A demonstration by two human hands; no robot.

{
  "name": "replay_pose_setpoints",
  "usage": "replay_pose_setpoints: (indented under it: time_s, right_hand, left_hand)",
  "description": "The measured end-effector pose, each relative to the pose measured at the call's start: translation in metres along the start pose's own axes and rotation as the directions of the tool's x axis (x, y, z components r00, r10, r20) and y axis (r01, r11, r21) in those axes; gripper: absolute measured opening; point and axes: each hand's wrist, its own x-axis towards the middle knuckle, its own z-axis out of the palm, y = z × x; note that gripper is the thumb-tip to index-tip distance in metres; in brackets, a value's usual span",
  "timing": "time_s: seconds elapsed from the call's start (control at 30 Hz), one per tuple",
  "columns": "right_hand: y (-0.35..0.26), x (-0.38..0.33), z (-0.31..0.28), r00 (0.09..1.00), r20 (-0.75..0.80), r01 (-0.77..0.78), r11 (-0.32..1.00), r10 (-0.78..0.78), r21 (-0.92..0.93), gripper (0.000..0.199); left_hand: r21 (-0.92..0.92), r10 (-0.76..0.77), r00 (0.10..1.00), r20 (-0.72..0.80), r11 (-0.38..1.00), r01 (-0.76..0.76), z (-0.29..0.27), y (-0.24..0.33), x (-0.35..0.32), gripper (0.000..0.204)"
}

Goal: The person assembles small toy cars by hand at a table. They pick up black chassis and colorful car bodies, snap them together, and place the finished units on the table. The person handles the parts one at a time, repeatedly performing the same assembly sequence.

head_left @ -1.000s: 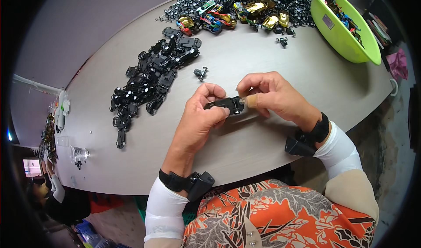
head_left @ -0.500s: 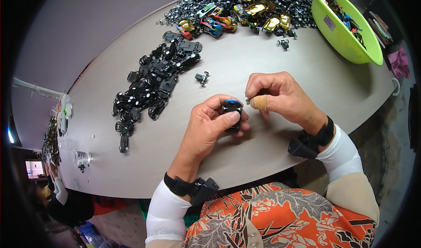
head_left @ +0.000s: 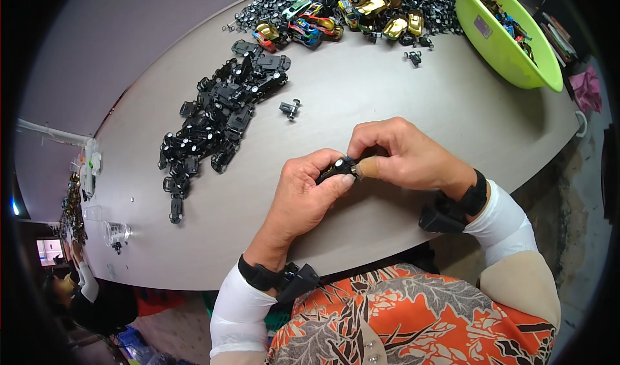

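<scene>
Over the grey table (head_left: 400, 100), left hand (head_left: 307, 194) and right hand (head_left: 400, 155) are pinching, fingers closed, what looks like a black toy chassis (head_left: 337, 169), and it could be slipping loose if either grip eases.

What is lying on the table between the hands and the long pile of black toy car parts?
In the head view, one small black wheel-axle piece lies alone on the table, between the hands' small black part and the black pile.

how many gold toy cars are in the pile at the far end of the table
4: one gold car at the left of the pile, three clustered right. More may be buried.
</scene>
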Motion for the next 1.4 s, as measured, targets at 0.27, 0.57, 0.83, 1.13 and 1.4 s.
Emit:
replay_pose_setpoints:
  time_s: [0.27,0.57,0.83,1.13,1.4]
  right_hand:
    - [0.006,0.004,0.01,0.998,0.031,-0.051,0.994,0.054,-0.097,0.01]
    - [0.029,0.018,-0.042,0.911,-0.339,0.15,0.953,-0.236,-0.262,0.022]
    - [0.07,0.021,-0.154,0.447,-0.792,-0.173,0.829,-0.415,-0.532,0.01]
    - [0.06,0.081,-0.14,0.569,-0.555,-0.176,0.57,-0.607,-0.803,0.025]
    - [0.043,0.057,-0.103,0.741,-0.354,0.078,0.598,-0.57,-0.798,0.019]
  left_hand:
    - [0.132,-0.027,0.998,-0.054,0.991,0.034,-0.003,-0.004,-0.006,0.014]
    - [-0.245,-0.024,0.982,-0.185,0.969,-0.023,-0.021,-0.004,-0.074,0.044]
    - [-0.202,-0.358,0.723,-0.591,0.933,0.297,-0.048,-0.083,-0.266,0.023]
    - [0.18,-0.241,0.486,-0.84,0.721,0.669,-0.088,-0.231,-0.347,0.027]
    - [0.562,0.014,0.757,-0.653,0.679,0.472,-0.04,-0.026,-0.243,0.023]
